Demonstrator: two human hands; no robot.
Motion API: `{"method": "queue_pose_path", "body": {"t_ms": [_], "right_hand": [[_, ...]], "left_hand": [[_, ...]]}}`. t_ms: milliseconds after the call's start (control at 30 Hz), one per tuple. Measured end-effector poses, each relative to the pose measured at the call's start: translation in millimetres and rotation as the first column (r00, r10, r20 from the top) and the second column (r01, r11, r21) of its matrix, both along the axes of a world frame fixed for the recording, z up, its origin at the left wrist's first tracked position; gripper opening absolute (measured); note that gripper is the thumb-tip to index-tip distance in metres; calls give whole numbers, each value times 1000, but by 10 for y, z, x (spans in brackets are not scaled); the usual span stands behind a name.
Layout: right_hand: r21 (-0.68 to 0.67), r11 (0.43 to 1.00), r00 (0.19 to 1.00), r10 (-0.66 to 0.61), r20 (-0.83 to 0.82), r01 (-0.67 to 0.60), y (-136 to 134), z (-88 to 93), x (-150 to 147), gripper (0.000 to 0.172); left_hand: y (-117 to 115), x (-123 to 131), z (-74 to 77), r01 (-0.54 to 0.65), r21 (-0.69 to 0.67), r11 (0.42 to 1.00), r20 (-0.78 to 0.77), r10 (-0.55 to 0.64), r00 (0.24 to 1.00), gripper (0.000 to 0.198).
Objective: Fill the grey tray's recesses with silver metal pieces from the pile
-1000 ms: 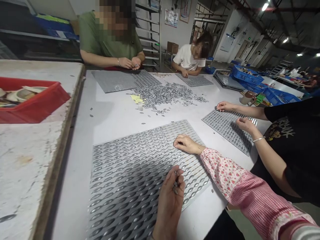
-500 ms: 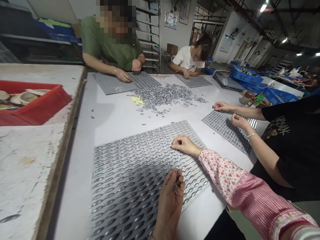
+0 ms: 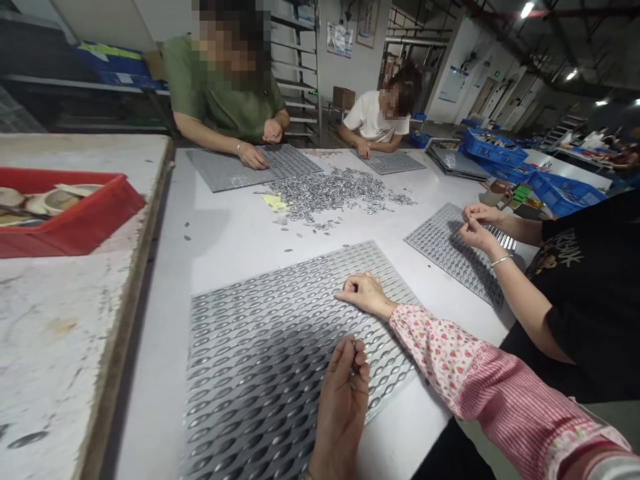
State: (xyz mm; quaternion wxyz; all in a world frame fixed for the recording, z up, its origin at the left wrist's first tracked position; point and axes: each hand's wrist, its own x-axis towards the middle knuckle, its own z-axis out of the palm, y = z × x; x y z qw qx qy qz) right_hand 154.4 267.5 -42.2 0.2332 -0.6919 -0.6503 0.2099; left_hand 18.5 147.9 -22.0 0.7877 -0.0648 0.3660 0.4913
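A large grey board (image 3: 250, 360) covered with rows of shiny leaf-shaped pieces lies on the white table (image 3: 220, 237). Over its right part, my right hand (image 3: 367, 293), in a floral and pink striped sleeve, is low at the surface with thumb and fingertips pinched; anything between them is too small to see. My left hand (image 3: 345, 400) is palm up above the board's near right part, its fingers curled together around something small and dark that I cannot make out. Behind the board is a heap of small silvery leaf-shaped pieces (image 3: 330, 193) with a yellow scrap (image 3: 275, 202) beside it.
At right a person's hands (image 3: 483, 227) are over another board (image 3: 445, 250). Two people work across the table at boards (image 3: 235, 177). A red tray (image 3: 75, 227) sits on a worn surface at left; blue crates (image 3: 495, 150) stand at back right.
My right hand has shifted slightly left over the board. The hands of the person at right have come together, and the hand of the person in green has moved slightly.
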Motion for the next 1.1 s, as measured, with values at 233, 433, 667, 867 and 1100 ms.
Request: {"method": "queue_pose_path", "body": {"t_ms": [233, 433, 667, 867, 1100], "right_hand": [[16, 999, 999, -41, 35, 41, 76, 22, -35, 25], [-66, 986, 829, 90, -552, -151, -193, 144, 28, 29], [-88, 866, 656, 303, -691, -493, -765, 395, 29, 30], [-67, 971, 698, 115, -706, -228, -412, 193, 140, 30], [80, 997, 989, 7, -147, 5, 15, -63, 220, 15]], "left_hand": [[-2, -41, 18, 13, 11, 1000, -11, -13, 1000, 16], [20, -59, 21, -58, 22, 998, 16, 58, 998, 18], [-3, -23, -19, -26, 11, 1000, 12, 25, 1000, 17], [23, -28, 116, -35, -49, 998, 11, 35, 999, 21], [49, -39, 171, -35, -122, 992, -15, 34, 999, 23]]}}
